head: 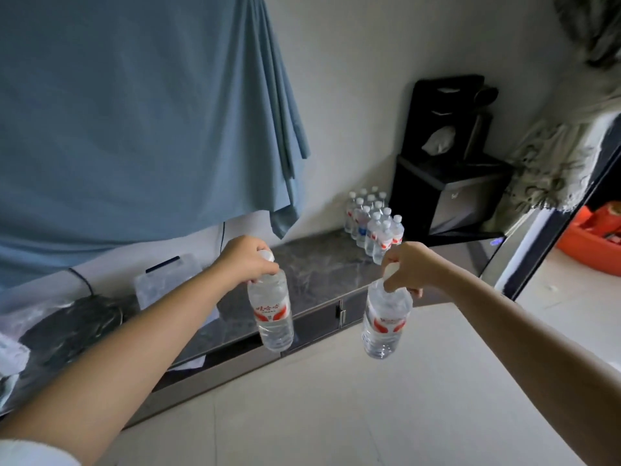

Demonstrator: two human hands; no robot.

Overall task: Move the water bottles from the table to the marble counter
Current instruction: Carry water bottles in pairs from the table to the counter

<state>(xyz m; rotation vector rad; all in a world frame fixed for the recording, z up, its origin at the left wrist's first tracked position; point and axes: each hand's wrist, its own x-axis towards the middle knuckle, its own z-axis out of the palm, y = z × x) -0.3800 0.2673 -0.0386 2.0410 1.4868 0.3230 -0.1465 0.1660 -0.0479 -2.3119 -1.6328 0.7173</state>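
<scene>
My left hand (247,258) grips a clear water bottle (271,314) by its white-capped neck, and the bottle hangs upright in front of the dark marble counter (322,270). My right hand (408,269) holds a second water bottle (384,322) the same way, dangling over the pale floor just before the counter's front edge. Both bottles carry red and white labels. Several more bottles (373,222) stand clustered on the counter's far right end.
A blue curtain (141,112) hangs over the counter's left part. A clear plastic box (168,280) and a dark bundle (74,326) lie at the left. A black cabinet (450,196) stands right of the bottles. An orange object (594,237) lies beyond the doorway.
</scene>
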